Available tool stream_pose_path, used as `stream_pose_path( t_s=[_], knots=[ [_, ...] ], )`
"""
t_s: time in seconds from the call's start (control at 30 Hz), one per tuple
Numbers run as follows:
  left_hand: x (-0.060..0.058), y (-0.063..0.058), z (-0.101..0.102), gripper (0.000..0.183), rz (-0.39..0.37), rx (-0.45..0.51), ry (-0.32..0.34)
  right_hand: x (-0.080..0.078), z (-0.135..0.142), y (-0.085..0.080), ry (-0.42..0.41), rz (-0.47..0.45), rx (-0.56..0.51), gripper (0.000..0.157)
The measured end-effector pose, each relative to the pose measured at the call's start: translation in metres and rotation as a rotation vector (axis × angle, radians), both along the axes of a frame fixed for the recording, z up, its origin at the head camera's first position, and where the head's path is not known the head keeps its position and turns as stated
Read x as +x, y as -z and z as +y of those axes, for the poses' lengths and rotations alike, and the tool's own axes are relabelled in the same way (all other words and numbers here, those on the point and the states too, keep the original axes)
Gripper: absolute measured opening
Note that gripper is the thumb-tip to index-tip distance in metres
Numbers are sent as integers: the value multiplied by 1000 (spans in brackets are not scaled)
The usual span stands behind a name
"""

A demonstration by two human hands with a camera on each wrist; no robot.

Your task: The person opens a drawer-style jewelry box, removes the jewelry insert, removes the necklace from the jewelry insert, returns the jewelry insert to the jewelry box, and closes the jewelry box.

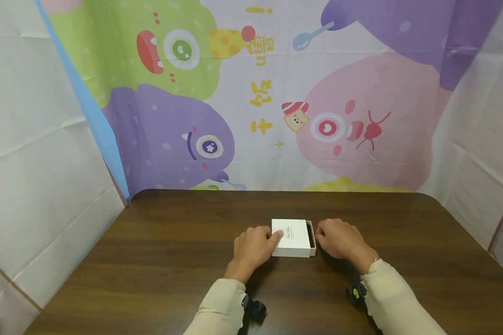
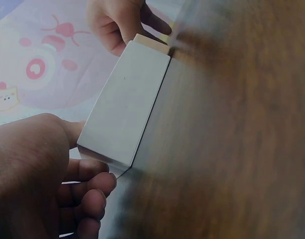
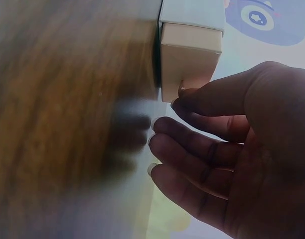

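Note:
A white box sleeve (image 1: 292, 235) with dark script on its top lies flat on the table. A cream inner drawer (image 3: 190, 55) sticks out a little from its right end, and a dark strip shows inside. At the sleeve's left end, my left hand (image 1: 253, 245) holds the box, thumb over the top and fingers by the end face (image 2: 100, 155). My right hand (image 1: 343, 239) is at the drawer's front, where thumb and forefinger pinch a small pull tab (image 3: 182, 87). The other fingers of that hand are loosely bent near the tabletop.
The brown wooden table (image 1: 184, 218) carries the box. A cloth backdrop with cartoon monsters (image 1: 369, 125) hangs behind its far edge, and pale sheets (image 1: 46, 116) hang at both sides. Black wrist cameras (image 1: 255, 309) sit on both cream sleeves.

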State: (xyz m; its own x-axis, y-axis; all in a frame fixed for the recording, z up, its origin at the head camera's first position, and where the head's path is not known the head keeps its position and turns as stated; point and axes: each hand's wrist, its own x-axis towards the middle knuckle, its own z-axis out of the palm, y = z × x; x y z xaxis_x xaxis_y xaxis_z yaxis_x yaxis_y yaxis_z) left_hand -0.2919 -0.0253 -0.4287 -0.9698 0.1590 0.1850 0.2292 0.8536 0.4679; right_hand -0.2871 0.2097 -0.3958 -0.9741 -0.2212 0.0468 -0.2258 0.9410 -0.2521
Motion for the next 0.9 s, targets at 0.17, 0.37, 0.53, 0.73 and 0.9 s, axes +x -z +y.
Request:
stream_pose_path(
  t_s=[0.17,0.37,0.53,0.73,0.9],
  knots=[
    [0,0,0,43,-3,-4,-4,1,0,0,-2,-4,0,13],
    [0,0,1,43,-6,-4,-5,0,2,0,-2,-9,-1,15],
    [0,0,2,43,-5,-5,-2,0,5,1,-2,3,2,18],
    [0,0,2,43,-9,-11,-4,0,6,2,-2,3,0,18],
    [-1,0,2,43,-8,-15,-6,-1,5,1,4,-7,-1,16]
  ],
)
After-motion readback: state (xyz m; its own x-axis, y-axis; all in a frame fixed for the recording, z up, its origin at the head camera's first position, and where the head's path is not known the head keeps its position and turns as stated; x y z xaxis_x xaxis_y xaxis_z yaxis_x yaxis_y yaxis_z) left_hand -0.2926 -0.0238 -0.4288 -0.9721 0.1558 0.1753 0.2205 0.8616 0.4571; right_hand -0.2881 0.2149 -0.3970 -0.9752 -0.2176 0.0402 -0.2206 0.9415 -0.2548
